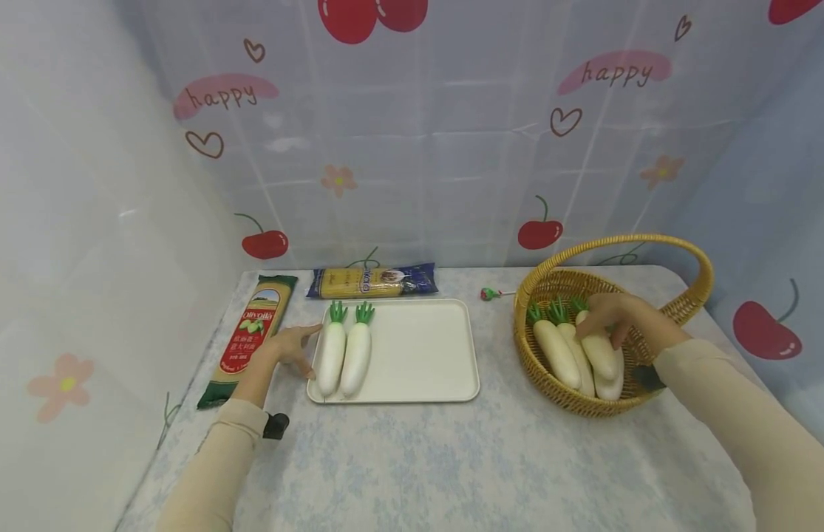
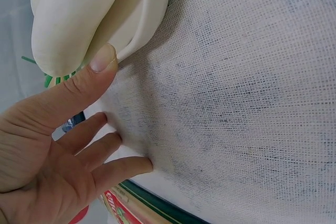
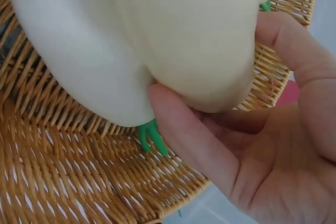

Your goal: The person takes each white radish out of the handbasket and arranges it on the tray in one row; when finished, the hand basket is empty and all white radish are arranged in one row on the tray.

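Observation:
Two white radishes with green tops, one at the left edge (image 1: 331, 358) and another beside it (image 1: 356, 360), lie side by side on the white tray (image 1: 421, 351). My left hand (image 1: 293, 349) is at the tray's left end, its thumb against the rim and its fingers (image 2: 123, 169) loosely bent on the cloth, holding nothing. On the right, my right hand (image 1: 614, 316) reaches into the wicker basket (image 1: 551, 388) and grips a white radish (image 1: 599, 355) near its top, thumb and fingers on either side. Several other radishes (image 1: 558, 355) lie around it in the basket.
A green-and-red pasta packet (image 1: 252, 332) lies left of the tray, partly behind the left hand. Behind the tray is a blue-and-yellow pasta packet (image 1: 375, 281). A lollipop (image 1: 490, 293) lies by the basket, whose tall handle (image 1: 621, 240) arches over it. A curtain stands behind the table.

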A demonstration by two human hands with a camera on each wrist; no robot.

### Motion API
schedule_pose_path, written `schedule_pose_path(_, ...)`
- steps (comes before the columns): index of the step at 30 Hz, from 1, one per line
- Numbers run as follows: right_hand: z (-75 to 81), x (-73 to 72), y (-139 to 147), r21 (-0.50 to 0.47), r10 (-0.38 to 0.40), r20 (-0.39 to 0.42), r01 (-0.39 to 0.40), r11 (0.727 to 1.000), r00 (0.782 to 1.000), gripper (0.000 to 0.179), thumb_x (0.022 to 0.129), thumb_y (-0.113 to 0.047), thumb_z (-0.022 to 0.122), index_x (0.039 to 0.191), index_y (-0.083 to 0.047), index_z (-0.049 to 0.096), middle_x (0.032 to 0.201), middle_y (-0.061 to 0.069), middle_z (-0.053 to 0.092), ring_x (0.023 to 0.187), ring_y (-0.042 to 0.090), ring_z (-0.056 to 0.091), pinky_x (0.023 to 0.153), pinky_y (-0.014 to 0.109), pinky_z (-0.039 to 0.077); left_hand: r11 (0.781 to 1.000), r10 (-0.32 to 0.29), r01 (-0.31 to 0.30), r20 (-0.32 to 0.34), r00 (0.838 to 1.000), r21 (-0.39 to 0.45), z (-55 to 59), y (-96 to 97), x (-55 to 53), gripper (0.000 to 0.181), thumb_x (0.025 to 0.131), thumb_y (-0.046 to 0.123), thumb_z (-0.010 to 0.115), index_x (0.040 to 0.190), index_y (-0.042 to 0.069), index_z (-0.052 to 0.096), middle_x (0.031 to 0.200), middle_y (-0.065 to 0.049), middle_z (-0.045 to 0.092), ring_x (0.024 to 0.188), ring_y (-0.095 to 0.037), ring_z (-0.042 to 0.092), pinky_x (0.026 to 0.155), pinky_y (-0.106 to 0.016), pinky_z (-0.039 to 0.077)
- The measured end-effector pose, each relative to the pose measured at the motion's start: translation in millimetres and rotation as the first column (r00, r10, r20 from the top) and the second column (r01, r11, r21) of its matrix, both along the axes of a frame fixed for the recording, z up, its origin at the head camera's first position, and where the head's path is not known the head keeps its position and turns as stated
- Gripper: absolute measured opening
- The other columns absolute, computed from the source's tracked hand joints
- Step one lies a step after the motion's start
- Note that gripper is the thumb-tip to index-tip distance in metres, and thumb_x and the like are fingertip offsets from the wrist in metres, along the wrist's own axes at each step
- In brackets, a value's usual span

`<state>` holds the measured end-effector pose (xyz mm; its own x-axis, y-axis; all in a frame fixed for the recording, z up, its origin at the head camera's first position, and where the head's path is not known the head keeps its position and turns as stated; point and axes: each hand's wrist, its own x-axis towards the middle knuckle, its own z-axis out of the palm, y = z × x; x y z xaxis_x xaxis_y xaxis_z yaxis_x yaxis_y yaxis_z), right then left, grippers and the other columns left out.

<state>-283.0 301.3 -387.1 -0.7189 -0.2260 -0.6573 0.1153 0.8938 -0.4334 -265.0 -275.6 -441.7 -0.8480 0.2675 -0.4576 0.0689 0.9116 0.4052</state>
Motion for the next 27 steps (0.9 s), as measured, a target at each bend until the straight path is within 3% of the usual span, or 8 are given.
schedule_pose_path(6,0.5,-1.3,8,-0.109,-0.005,0.011,0.007,0.994,1.000,0.057,0.085,-0.023,0.064,0.113,0.018,0.037,0.104,0.026,0.051,0.086,0.026,0.062,0.072,0.041,0.058,1.000,0.022,-0.022,-0.006,1.000,0.020,-1.6,1.2,1.1,0.112,0.056,0.023,0.091,0.148,0.005,0.029,0.139,-0.032,0.040,0.128,-0.046,0.038,0.102,-0.053,0.038)
schedule_pose_path(8,0.5,-2.1,12,-0.165,-0.010,0.000,0.010,0.986,1.000,0.057,0.086,-0.022,0.063,0.116,0.019,0.037,0.104,0.025,0.053,0.088,0.026,0.062,0.074,0.042,0.057,1.000,0.020,-0.020,-0.018,1.000,0.015,-1.8,2.1,2.5,0.110,0.058,0.020,0.091,0.147,0.004,0.029,0.138,-0.032,0.040,0.127,-0.046,0.038,0.102,-0.053,0.039)
schedule_pose_path(13,8.1,-1.6,19,-0.254,0.006,-0.083,-0.027,0.967,0.997,0.077,0.088,-0.022,0.060,0.135,0.023,0.018,0.117,0.032,0.047,0.094,0.027,0.062,0.076,0.044,0.057,1.000,0.007,-0.007,-0.040,0.999,-0.002,-1.6,1.7,4.5,0.108,0.059,0.018,0.090,0.147,0.003,0.029,0.137,-0.032,0.041,0.126,-0.047,0.039,0.100,-0.053,0.040)
schedule_pose_path(19,31.7,11.3,19,-0.329,-0.006,-0.140,-0.041,0.943,0.990,0.088,0.089,-0.023,0.061,0.145,0.014,0.003,0.127,0.033,0.044,0.099,0.028,0.061,0.079,0.043,0.055,1.000,0.020,-0.020,-0.029,0.999,0.000,-4.1,0.3,2.4,0.109,0.059,0.018,0.090,0.147,0.004,0.029,0.138,-0.032,0.041,0.127,-0.046,0.039,0.100,-0.053,0.040)
schedule_pose_path(23,43.0,22.7,19,-0.300,0.035,-0.215,-0.100,0.949,0.976,0.085,0.089,-0.026,0.061,0.146,0.010,0.009,0.132,0.033,0.041,0.105,0.032,0.058,0.079,0.042,0.055,1.000,0.027,-0.027,-0.022,0.999,-0.005,-3.5,0.9,2.8,0.109,0.059,0.019,0.090,0.148,0.004,0.029,0.138,-0.032,0.041,0.127,-0.046,0.039,0.099,-0.053,0.041)
schedule_pose_path(27,49.8,34.7,18,-0.185,0.114,-0.348,-0.187,0.965,0.930,0.083,0.090,-0.031,0.061,0.144,0.013,0.017,0.136,0.037,0.036,0.113,0.046,0.051,0.081,0.047,0.053,1.000,0.031,-0.031,-0.018,0.999,0.000,-2.9,1.9,3.0,0.109,0.059,0.019,0.090,0.148,0.005,0.029,0.138,-0.032,0.041,0.127,-0.046,0.039,0.099,-0.053,0.041)
